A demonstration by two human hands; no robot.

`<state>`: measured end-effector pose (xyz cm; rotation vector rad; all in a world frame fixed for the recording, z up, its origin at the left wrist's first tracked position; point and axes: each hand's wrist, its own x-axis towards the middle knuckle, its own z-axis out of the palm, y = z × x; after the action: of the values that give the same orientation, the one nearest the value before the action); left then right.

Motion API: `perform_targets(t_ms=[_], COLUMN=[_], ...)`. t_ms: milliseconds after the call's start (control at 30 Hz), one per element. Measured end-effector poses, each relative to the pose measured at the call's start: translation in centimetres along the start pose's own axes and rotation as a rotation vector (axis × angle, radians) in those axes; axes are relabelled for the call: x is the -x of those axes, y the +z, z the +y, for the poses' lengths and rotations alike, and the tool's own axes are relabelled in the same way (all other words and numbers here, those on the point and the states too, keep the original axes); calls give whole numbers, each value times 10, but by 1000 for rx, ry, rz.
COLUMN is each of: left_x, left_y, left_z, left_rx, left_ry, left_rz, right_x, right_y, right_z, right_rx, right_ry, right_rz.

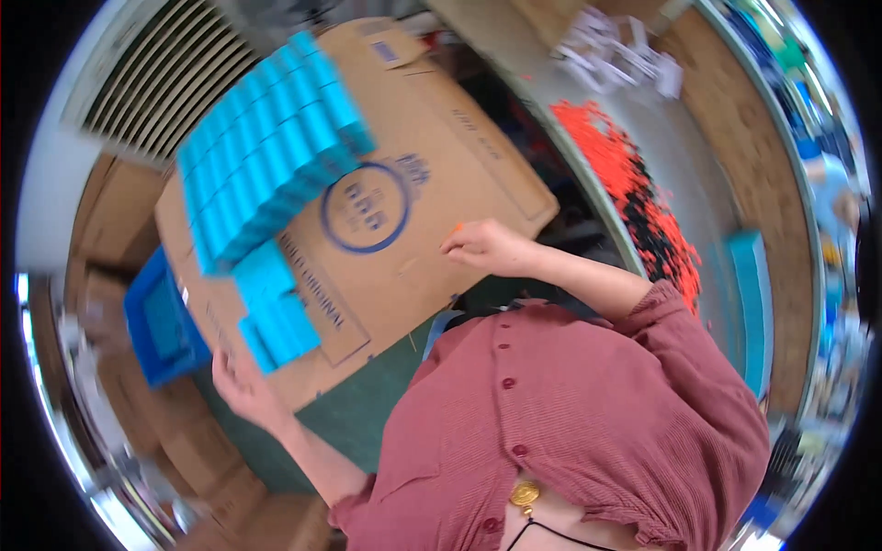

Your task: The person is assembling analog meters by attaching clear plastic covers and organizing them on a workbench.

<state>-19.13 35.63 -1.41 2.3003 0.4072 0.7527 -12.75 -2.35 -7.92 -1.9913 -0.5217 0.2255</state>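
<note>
My right hand (491, 248) is above the flattened cardboard (432, 138), its fingers pinched on a small orange piece (458, 227). My left hand (241, 386) is at the left edge of the cardboard, blurred, with its fingers apart and nothing seen in them. Just beside it lie a few loose turquoise boxes (280, 331). Farther off, many more turquoise boxes (266, 138) stand in tight rows on the cardboard.
To the right, a metal-topped workbench (707, 174) carries a heap of small red and black pieces (634, 188). White strips (616, 55) lie at its far end, and a long turquoise box (751, 308) rests at its side. A blue bin (163, 321) and cardboard cartons (197, 450) stand at left.
</note>
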Motion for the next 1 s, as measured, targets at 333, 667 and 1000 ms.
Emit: perform_targets(t_ms=[333,667,1000], left_x=[107,140,158], left_y=[89,112,117], left_z=[71,-46,-20], left_rx=[391,-357,-399], left_ry=[-322,7,57], left_rz=[-1197,-1632,-1606], right_x=[268,402,524], right_y=[-14,-10,80], right_z=[38,-17,6], right_rx=[3,-187,-602], right_ry=[755,1143,1080], right_rz=[282,-79,-205])
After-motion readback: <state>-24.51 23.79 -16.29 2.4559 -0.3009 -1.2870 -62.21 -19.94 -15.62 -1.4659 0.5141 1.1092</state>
